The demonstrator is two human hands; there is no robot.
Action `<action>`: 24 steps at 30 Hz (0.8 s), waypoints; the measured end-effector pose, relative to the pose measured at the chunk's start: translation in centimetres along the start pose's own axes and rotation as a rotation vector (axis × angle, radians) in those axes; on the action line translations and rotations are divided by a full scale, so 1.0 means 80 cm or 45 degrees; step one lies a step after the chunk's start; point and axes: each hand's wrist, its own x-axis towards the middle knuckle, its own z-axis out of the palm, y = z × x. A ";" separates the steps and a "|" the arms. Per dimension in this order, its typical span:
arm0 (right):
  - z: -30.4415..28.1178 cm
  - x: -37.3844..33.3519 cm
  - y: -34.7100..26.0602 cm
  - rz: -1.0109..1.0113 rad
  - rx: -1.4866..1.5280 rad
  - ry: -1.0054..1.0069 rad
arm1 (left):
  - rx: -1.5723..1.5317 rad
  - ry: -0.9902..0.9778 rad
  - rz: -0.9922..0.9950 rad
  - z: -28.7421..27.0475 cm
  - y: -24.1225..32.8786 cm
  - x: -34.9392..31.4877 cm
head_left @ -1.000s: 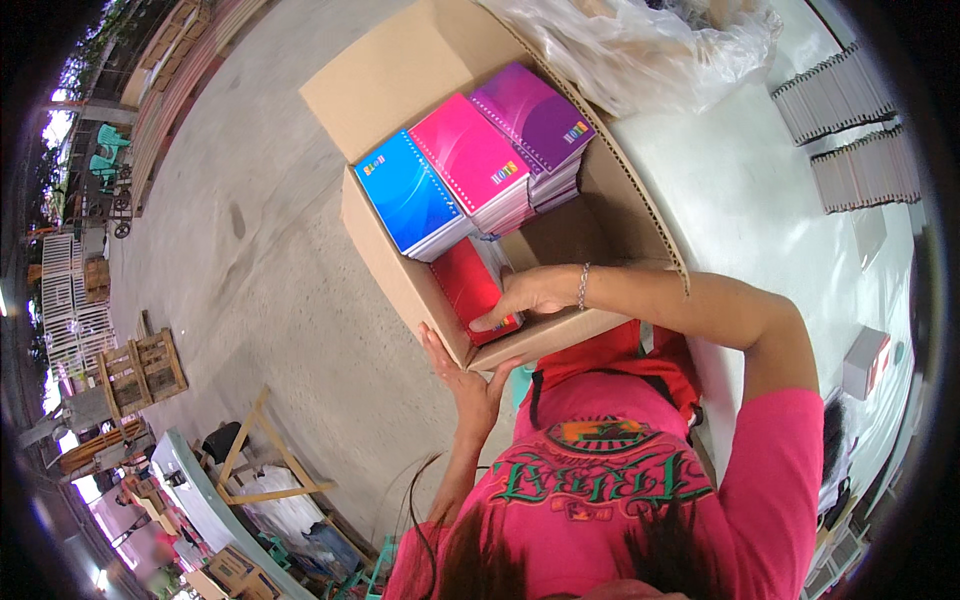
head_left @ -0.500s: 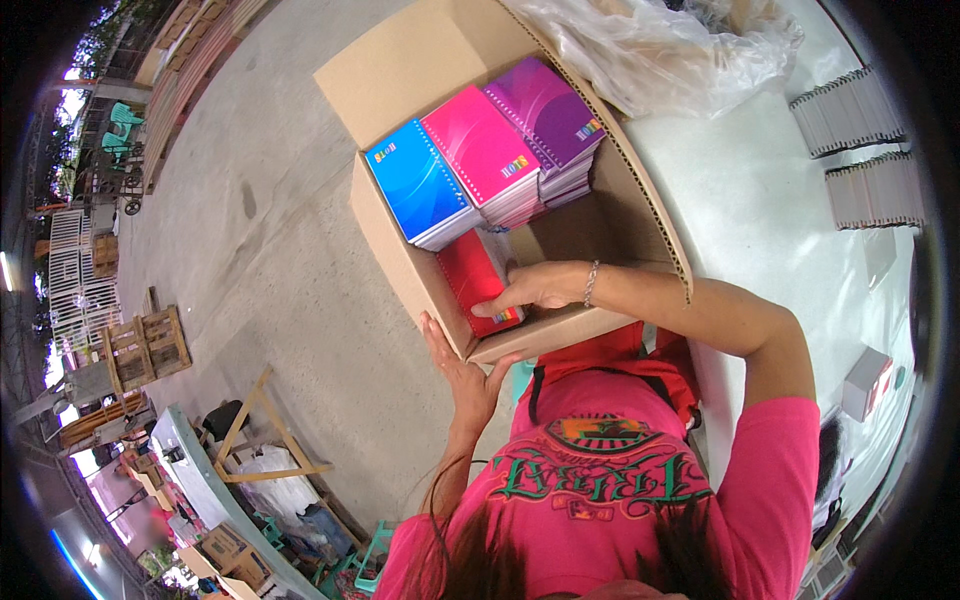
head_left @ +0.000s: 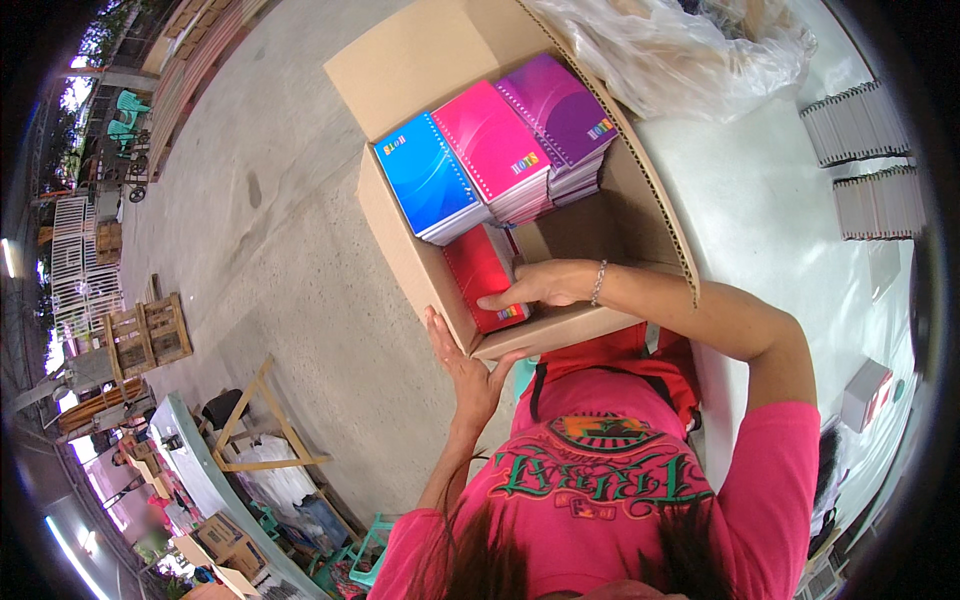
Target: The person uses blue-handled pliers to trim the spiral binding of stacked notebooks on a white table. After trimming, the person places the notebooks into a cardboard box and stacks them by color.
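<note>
An open cardboard box (head_left: 405,245) holds stacks of spiral notebooks: blue notebooks (head_left: 425,178), pink notebooks (head_left: 490,138) and purple notebooks (head_left: 560,110) in a row along its far part. Red notebooks (head_left: 475,270) lie lower, in the near left corner. My right hand (head_left: 545,285) reaches inside the box and grips the red notebooks, its thumb across the top cover; its other fingers are largely hidden. Outside, my left hand (head_left: 465,370) rests open against the box's near left corner, fingers stretched along the side and thumb spread along the near wall.
Right of the box is a pale tabletop (head_left: 755,260) bearing crumpled clear plastic (head_left: 690,60), two rows of spiral-bound notebooks (head_left: 855,125) and a small box (head_left: 865,395). A concrete floor (head_left: 270,270) stretches left, with a wooden pallet (head_left: 145,335) and a wooden frame (head_left: 265,425).
The view has shifted slightly, so the box appears a little further right. Both hands keep their places: the right on the red notebooks, the left at the box corner.
</note>
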 end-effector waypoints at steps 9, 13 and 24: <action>-0.001 -0.010 -0.006 -0.045 0.036 0.037 | 0.038 -0.005 -0.007 -0.001 0.001 -0.001; 0.001 -0.027 -0.024 0.000 0.070 0.222 | 0.027 -0.043 -0.029 -0.001 0.000 0.000; 0.001 -0.076 -0.060 -0.107 0.478 -0.006 | -0.002 -0.025 -0.001 -0.002 0.001 0.002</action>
